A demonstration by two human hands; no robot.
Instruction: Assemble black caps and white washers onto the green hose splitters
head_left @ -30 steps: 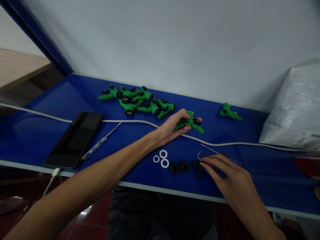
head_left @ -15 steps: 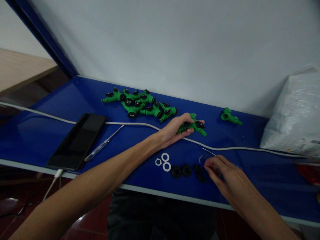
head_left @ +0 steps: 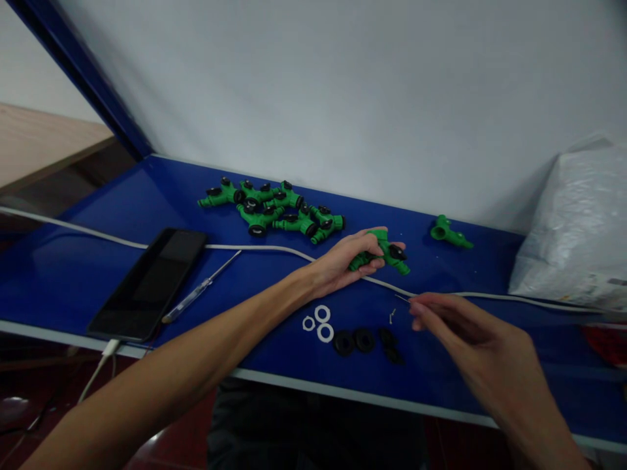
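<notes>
My left hand (head_left: 350, 261) is wrapped round a green Y-shaped hose splitter (head_left: 379, 243) with a black valve knob, held above the blue table. My right hand (head_left: 441, 320) is closed in a pinch to the right of it; the small screw seen at its fingertips a moment ago is hidden now. Just past those fingertips shows the thin metal shaft of a screwdriver (head_left: 401, 298), its handle out of sight. Small screws (head_left: 392, 316) lie left of the right hand. Nearer the edge are black knobs (head_left: 390, 344), black rings (head_left: 363, 340) and white ring nuts (head_left: 325, 333).
Several green splitters (head_left: 294, 222) with black knobs lie by the wall. One green splitter body (head_left: 450, 234) rests apart, farther right. A white cable (head_left: 245, 247) crosses the table. A phone (head_left: 149, 284), a clear-handled screwdriver (head_left: 200, 287) and a plastic-wrapped bag (head_left: 573, 228) are around.
My right hand has risen from beside the black knobs, moving up to the screwdriver shaft. My left hand keeps hold of the splitter, which is turned slightly.
</notes>
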